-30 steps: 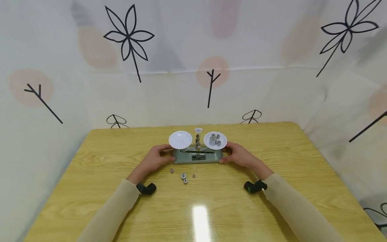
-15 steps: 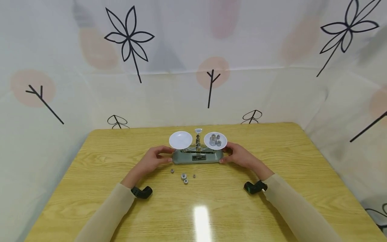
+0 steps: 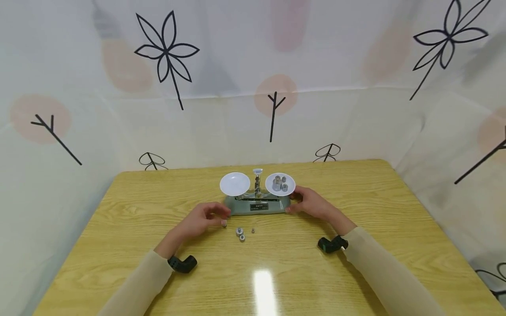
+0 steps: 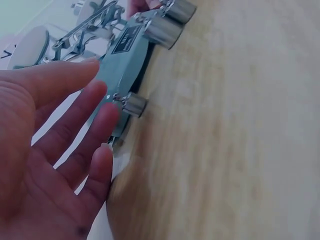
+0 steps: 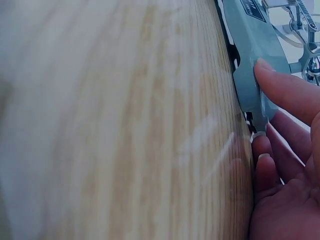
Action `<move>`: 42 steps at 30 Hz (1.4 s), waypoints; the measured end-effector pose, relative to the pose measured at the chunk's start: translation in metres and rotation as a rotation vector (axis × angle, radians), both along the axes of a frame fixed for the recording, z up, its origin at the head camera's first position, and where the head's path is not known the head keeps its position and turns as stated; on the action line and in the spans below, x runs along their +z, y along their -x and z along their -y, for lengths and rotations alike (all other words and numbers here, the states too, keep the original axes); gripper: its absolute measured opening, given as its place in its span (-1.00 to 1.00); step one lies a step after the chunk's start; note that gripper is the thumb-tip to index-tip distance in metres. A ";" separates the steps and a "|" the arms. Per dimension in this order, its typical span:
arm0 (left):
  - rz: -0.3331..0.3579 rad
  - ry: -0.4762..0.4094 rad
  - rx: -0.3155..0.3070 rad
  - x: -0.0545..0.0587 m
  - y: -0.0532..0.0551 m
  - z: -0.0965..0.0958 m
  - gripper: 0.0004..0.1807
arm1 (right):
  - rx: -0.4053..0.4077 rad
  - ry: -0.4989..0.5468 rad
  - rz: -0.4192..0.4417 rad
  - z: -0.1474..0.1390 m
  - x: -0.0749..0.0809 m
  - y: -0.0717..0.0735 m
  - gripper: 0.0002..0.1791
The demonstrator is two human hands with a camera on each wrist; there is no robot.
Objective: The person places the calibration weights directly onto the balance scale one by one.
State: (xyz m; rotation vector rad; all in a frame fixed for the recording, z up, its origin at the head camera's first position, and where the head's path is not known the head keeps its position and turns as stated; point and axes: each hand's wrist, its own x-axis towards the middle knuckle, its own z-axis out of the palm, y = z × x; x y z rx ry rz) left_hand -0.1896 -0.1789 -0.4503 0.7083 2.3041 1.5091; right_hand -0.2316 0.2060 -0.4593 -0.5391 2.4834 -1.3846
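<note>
A grey-green balance scale (image 3: pixel 258 207) with two white pans stands toward the back of the table. My right hand (image 3: pixel 314 203) grips the right end of its base, thumb (image 5: pixel 285 92) on the front face and fingers curled round the end. Several metal weights (image 3: pixel 277 184) sit in the right pan (image 3: pixel 290 188); the left pan (image 3: pixel 235 184) holds nothing. Beside the base's left end is my left hand (image 3: pixel 199 221), fingers apart and loosely bent, holding nothing. A small weight (image 3: pixel 224 223) stands right at its thumb tip in the head view; the left wrist view shows that weight (image 4: pixel 134 104) past the fingertips.
More loose weights, a larger one (image 3: pixel 239 231), a smaller one (image 3: pixel 242 238) and a tiny one (image 3: pixel 253 230), stand in front of the scale on the wooden table (image 3: pixel 356 281). A white patterned cloth (image 3: pixel 225 123) hangs behind the table and at its sides.
My left hand has come away from the left end of the scale's base and moved toward me, to the small weight. My right hand keeps its grip on the base.
</note>
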 end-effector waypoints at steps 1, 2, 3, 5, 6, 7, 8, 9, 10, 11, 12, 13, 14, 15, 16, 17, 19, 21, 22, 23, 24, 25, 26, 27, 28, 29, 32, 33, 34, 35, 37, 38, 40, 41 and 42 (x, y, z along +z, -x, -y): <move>-0.001 0.001 -0.008 -0.001 -0.001 0.000 -0.68 | 0.000 -0.002 -0.001 0.000 0.000 0.000 -0.46; -0.001 0.001 -0.013 -0.001 -0.003 -0.001 -0.69 | -0.005 -0.001 0.002 0.000 0.001 0.000 -0.47; -0.007 0.002 -0.019 -0.002 -0.003 -0.001 -0.70 | -0.011 -0.002 0.004 0.000 0.001 0.000 -0.47; -0.008 0.008 -0.027 -0.003 -0.004 -0.002 -0.71 | -0.009 0.002 0.004 0.000 0.001 -0.001 -0.46; -0.009 0.019 -0.026 -0.004 -0.005 -0.001 -0.73 | -0.009 0.005 0.006 0.000 0.001 -0.001 -0.46; -0.010 0.026 -0.027 -0.006 -0.005 -0.001 -0.74 | -0.014 0.004 0.009 0.000 0.001 -0.001 -0.46; -0.013 0.036 -0.026 -0.006 -0.005 -0.001 -0.75 | -0.018 0.008 0.013 0.000 0.001 -0.001 -0.45; -0.016 0.047 -0.024 -0.008 -0.005 0.000 -0.77 | -0.017 0.008 0.012 0.000 0.001 -0.001 -0.45; -0.022 0.060 -0.021 -0.009 -0.005 0.000 -0.78 | -0.014 0.008 0.008 0.001 0.001 -0.001 -0.46; -0.027 0.068 -0.020 -0.009 -0.005 0.001 -0.79 | -0.016 0.005 0.007 0.001 0.002 -0.001 -0.47; -0.034 0.072 -0.016 -0.010 -0.005 0.001 -0.81 | -0.018 0.000 0.004 0.002 0.002 0.000 -0.49; -0.039 0.071 -0.015 -0.010 -0.005 0.001 -0.81 | -0.021 -0.004 0.002 0.003 0.002 0.000 -0.50; -0.041 0.072 -0.010 -0.011 -0.005 0.002 -0.82 | -0.022 -0.002 0.001 0.004 0.002 0.000 -0.51; -0.042 0.072 -0.006 -0.011 -0.005 0.002 -0.83 | -0.023 -0.006 -0.001 0.004 0.003 0.000 -0.53; -0.041 0.067 -0.002 -0.011 -0.005 0.002 -0.84 | -0.023 -0.006 -0.002 0.004 0.002 0.000 -0.54; -0.039 0.062 0.001 -0.011 -0.005 0.002 -0.85 | -0.024 -0.004 0.001 0.005 0.003 0.000 -0.54; -0.041 0.050 0.008 -0.013 -0.006 0.002 -0.86 | -0.024 0.005 0.005 0.004 0.003 0.000 -0.53; -0.042 0.034 0.014 -0.014 -0.006 0.001 -0.86 | -0.019 0.005 0.008 0.003 0.002 0.000 -0.52; -0.043 0.026 0.014 -0.015 -0.007 0.001 -0.86 | -0.018 0.005 0.009 0.003 0.002 0.000 -0.51; -0.047 0.024 0.014 -0.015 -0.007 0.001 -0.86 | -0.017 0.005 0.010 0.003 0.002 0.000 -0.51; -0.054 0.024 0.015 -0.016 -0.007 0.001 -0.85 | -0.021 0.004 0.011 0.002 0.001 0.000 -0.51; -0.055 0.023 0.015 -0.016 -0.007 0.001 -0.85 | -0.020 0.003 0.010 0.002 0.001 0.000 -0.51; -0.058 0.025 0.015 -0.016 -0.008 0.001 -0.85 | -0.017 0.004 0.008 0.002 0.002 0.000 -0.51; -0.061 0.028 0.014 -0.016 -0.008 0.000 -0.85 | -0.015 0.004 0.006 0.001 0.002 -0.001 -0.51; -0.067 0.033 0.013 -0.015 -0.008 0.000 -0.85 | -0.019 0.005 0.006 0.001 0.001 -0.001 -0.52; -0.072 0.038 0.013 -0.015 -0.008 0.000 -0.85 | -0.020 0.006 0.005 0.001 0.001 -0.001 -0.52; -0.076 0.035 0.012 -0.014 -0.009 -0.001 -0.85 | -0.024 0.013 0.007 0.001 0.001 -0.002 -0.53; -0.079 0.030 0.009 -0.014 -0.009 -0.001 -0.86 | -0.026 0.013 0.009 0.001 0.001 -0.002 -0.53; -0.081 0.024 0.009 -0.014 -0.009 0.000 -0.86 | -0.027 0.014 0.010 0.001 0.001 -0.003 -0.53; -0.079 0.017 0.010 -0.014 -0.009 0.000 -0.86 | -0.023 0.015 0.009 0.000 0.001 -0.003 -0.53; -0.076 0.011 0.013 -0.014 -0.010 0.000 -0.88 | -0.027 0.017 0.016 0.001 0.001 -0.003 -0.52; -0.077 0.009 0.013 -0.013 -0.010 0.000 -0.88 | -0.026 0.016 0.017 0.001 0.001 -0.003 -0.52; -0.077 0.006 0.017 -0.013 -0.010 0.000 -0.89 | -0.031 0.014 0.023 0.001 0.001 -0.003 -0.51; -0.078 0.006 0.020 -0.012 -0.011 0.000 -0.90 | -0.033 0.016 0.027 0.001 0.001 -0.003 -0.51; -0.081 0.006 0.023 -0.011 -0.011 0.000 -0.90 | -0.033 0.016 0.027 0.001 0.001 -0.003 -0.51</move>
